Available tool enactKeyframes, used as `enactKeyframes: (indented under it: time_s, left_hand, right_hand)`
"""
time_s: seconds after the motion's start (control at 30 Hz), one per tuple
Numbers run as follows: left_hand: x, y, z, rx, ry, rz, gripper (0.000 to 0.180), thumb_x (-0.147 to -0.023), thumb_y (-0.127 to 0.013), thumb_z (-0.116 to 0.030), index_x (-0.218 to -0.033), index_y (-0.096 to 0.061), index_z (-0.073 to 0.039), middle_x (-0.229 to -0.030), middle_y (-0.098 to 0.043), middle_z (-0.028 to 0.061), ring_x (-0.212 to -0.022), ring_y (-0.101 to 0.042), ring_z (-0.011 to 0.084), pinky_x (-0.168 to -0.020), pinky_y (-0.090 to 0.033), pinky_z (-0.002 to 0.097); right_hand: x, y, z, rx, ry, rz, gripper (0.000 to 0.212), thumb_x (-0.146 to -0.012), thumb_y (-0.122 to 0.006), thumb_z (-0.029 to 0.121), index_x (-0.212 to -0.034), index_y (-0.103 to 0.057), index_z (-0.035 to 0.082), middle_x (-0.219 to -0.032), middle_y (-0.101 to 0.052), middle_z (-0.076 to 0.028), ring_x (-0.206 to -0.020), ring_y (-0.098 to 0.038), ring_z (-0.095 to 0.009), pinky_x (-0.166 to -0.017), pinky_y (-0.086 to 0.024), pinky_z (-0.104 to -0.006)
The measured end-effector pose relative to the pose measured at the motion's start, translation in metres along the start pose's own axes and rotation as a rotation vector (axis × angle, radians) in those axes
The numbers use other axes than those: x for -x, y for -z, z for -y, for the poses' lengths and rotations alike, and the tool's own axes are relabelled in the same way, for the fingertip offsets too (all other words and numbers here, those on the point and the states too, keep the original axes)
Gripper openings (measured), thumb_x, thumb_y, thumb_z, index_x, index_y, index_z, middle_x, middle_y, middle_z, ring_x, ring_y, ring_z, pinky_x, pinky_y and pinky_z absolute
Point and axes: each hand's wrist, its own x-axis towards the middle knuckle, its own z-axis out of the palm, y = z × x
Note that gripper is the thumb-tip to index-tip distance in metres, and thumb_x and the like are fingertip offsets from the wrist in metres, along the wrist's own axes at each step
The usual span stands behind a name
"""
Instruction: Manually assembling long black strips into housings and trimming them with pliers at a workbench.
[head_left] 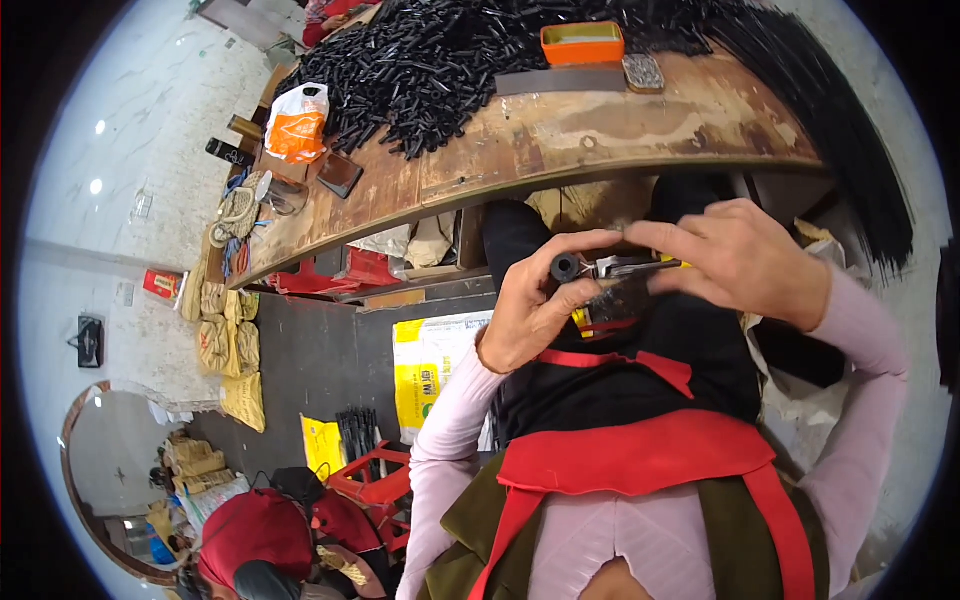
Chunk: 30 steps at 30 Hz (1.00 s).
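My left hand (530,305) is closed around a short black tube (566,267), whose round hollow end points up between thumb and forefinger. Beside the tube is a thin silvery metal piece (625,268), reaching toward my right hand (745,262). The fingers of my right hand are bent around the far end of this metal, and their tips are smeared by motion. A bit of yellow shows by those fingers; what it belongs to is hidden. Both hands are above my lap, with the black trousers and red apron (630,455) below.
In front stands a worn wooden table (590,140) heaped with black tube-like pieces (420,70). On it are an orange tub (582,45), a small metal tin (643,73) and a plastic bag (297,125). Long black rods (840,120) hang off the right. Another person (255,540) is at lower left.
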Motion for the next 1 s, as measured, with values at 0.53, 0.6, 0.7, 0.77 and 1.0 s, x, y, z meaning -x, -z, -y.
enactKeyframes:
  time_s: [0.53, 0.6, 0.7, 0.77, 1.0]
  left_hand:
    - [-0.010, 0.013, -0.019, -0.029, 0.021, 0.205, 0.046, -0.091, -0.068, -0.015, -0.133, -0.055, -0.003, -0.111, -0.061, 0.0035, -0.091, -0.053, 0.0082, -0.084, -0.044, 0.0224]
    - [-0.008, 0.008, -0.018, 0.012, -0.005, 0.229, 0.051, -0.087, -0.070, -0.023, -0.131, -0.057, 0.001, -0.104, -0.062, 0.0025, -0.091, -0.054, 0.0084, -0.081, -0.042, 0.0216]
    - [-0.015, 0.012, -0.012, -0.028, 0.059, 0.247, 0.056, -0.088, -0.071, -0.036, -0.128, -0.058, 0.001, -0.110, -0.063, 0.0038, -0.095, -0.055, 0.0102, -0.086, -0.042, 0.0240]
    - [-0.021, 0.007, -0.005, 0.040, -0.049, 0.164, 0.057, -0.090, -0.068, -0.041, -0.127, -0.058, 0.002, -0.104, -0.062, 0.0034, -0.089, -0.056, 0.0094, -0.080, -0.044, 0.0230]
    - [-0.026, 0.022, 0.005, 0.101, -0.028, 0.202, 0.064, -0.088, -0.069, -0.045, -0.129, -0.056, 0.002, -0.098, -0.061, 0.0030, -0.080, -0.056, 0.0087, -0.073, -0.045, 0.0212]
  right_hand:
    - [0.004, 0.032, 0.006, -0.979, -0.496, 0.535, 0.034, -0.086, -0.066, 0.001, -0.115, -0.048, -0.005, -0.079, -0.061, -0.012, -0.062, -0.064, -0.023, -0.059, -0.050, -0.0293]
    - [0.014, 0.016, 0.002, -1.661, -0.624, 0.837, 0.036, -0.085, -0.067, 0.002, -0.115, -0.047, -0.003, -0.070, -0.061, -0.010, -0.051, -0.061, -0.017, -0.050, -0.047, -0.0257]
    - [0.010, 0.020, 0.014, -1.260, -0.663, 0.787, 0.044, -0.080, -0.074, 0.013, -0.112, -0.047, -0.002, -0.071, -0.057, -0.011, -0.063, -0.063, -0.025, -0.060, -0.049, -0.0314]
    - [0.013, 0.003, 0.016, -0.511, -0.274, 0.136, 0.051, -0.076, -0.076, 0.019, -0.112, -0.048, -0.004, -0.084, -0.057, -0.016, -0.075, -0.060, -0.036, -0.075, -0.049, -0.0376]
    - [0.002, 0.009, 0.003, -1.564, -0.691, 0.586, 0.031, -0.089, -0.061, 0.003, -0.115, -0.047, -0.003, -0.061, -0.059, -0.010, -0.045, -0.060, -0.018, -0.041, -0.046, -0.0272]
